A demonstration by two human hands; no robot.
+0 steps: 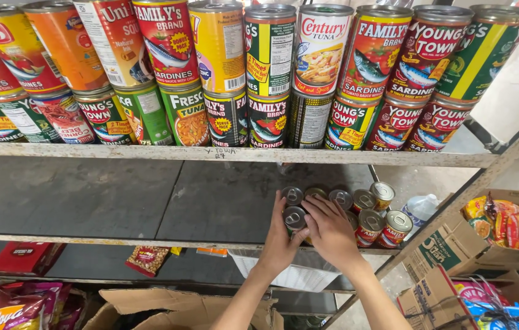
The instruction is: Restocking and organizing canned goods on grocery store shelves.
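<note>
Our left hand (279, 235) curls around a small round tin can with a silver pull-tab lid (294, 218), fingers wrapped on its near side, holding it upright at the front of the dark grey middle shelf (88, 195). Our right hand (331, 229) lies flat across the neighbouring cans, fingers loosely spread and touching their lids, gripping nothing, seemingly to steady them. The held can stands touching a tight cluster of red-labelled short cans (375, 214), packed lid-up so they sit stable. Above, a crowded upper shelf of tall stacked tins (259, 73) faces labels outward. Cardboard boxes of snack packets (504, 226) sit at right.
</note>
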